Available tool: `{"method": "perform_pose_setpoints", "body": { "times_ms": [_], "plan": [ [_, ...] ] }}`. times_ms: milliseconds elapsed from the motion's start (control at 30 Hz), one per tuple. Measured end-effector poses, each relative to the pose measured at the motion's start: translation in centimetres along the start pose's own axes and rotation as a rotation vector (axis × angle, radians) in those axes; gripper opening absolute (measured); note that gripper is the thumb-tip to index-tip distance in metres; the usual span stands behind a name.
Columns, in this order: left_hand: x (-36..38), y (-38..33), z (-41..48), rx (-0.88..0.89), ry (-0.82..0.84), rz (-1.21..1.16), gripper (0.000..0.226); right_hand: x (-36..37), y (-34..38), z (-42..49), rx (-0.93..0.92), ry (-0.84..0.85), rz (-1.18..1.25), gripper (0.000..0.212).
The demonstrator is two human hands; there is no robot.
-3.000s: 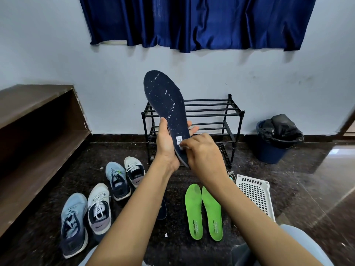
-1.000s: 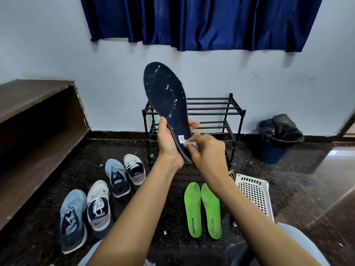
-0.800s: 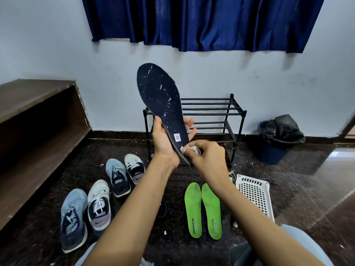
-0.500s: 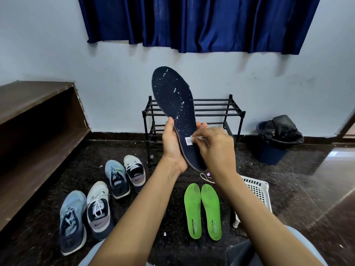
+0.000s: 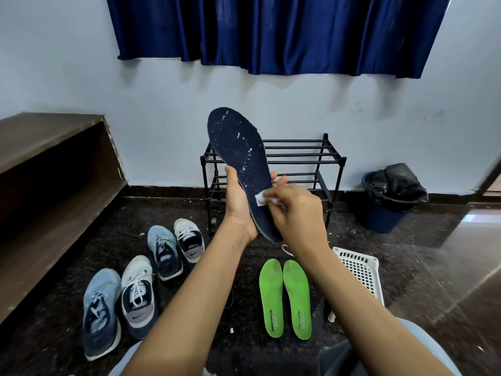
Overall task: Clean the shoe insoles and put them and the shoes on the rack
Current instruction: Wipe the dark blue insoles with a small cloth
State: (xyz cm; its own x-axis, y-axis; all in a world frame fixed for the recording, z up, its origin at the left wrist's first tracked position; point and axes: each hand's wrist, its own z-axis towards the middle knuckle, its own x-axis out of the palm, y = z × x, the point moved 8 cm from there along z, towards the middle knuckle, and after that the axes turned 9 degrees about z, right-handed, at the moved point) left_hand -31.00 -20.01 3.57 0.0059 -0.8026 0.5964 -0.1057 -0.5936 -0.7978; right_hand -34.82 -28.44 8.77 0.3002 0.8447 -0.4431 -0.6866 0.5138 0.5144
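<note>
With left grip (image 5: pixel 240 206) curled round its lower half, holding navy insole (image 5: pixel 238 147) upright before black shoe rack (image 5: pixel 298 154), toe up, flecked white. With right grip (image 5: pixel 296 211) pinching white wipe (image 5: pixel 273 200) against small white label (image 5: pixel 259 199), print unreadable. Below on floor (image 5: pixel 423 256), green insoles (image 5: pixel 284 297) reading REDTAPE; Nike swoosh on white sneaker (image 5: pixel 137 295).

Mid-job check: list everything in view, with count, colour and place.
navy insole: 1, dark blue, held up, centre.
wipe: 1, white, against that insole.
green insoles: 2, green, floor, centre.
shoes: 4, blue and white, floor, left.
rack: 1, black, by the wall.
basket: 1, white, floor, right.
bin: 1, blue, black bag, far right.
curtain: 1, blue, top.
shelf: 1, brown, left.
left hand: 1, grips the navy insole.
right hand: 1, pinches the wipe.
</note>
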Motion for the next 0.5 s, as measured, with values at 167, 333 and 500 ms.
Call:
{"method": "perform_pose_setpoints", "body": {
  "times_ms": [167,333,500],
  "plan": [
    [0.7,0.4,-0.3,-0.009,0.039,0.007,0.082,-2.0,0.5,0.3,-0.108,-0.206,-0.068,0.014],
    [-0.2,-0.1,-0.1,0.007,-0.02,0.021,0.083,1.2,0.1,-0.5,-0.062,0.112,-0.087,0.019],
    [-1.4,-1.0,0.2,0.095,-0.075,-0.078,0.075,1.5,0.2,-1.0,0.017,0.178,0.099,0.023]
  ]
}}
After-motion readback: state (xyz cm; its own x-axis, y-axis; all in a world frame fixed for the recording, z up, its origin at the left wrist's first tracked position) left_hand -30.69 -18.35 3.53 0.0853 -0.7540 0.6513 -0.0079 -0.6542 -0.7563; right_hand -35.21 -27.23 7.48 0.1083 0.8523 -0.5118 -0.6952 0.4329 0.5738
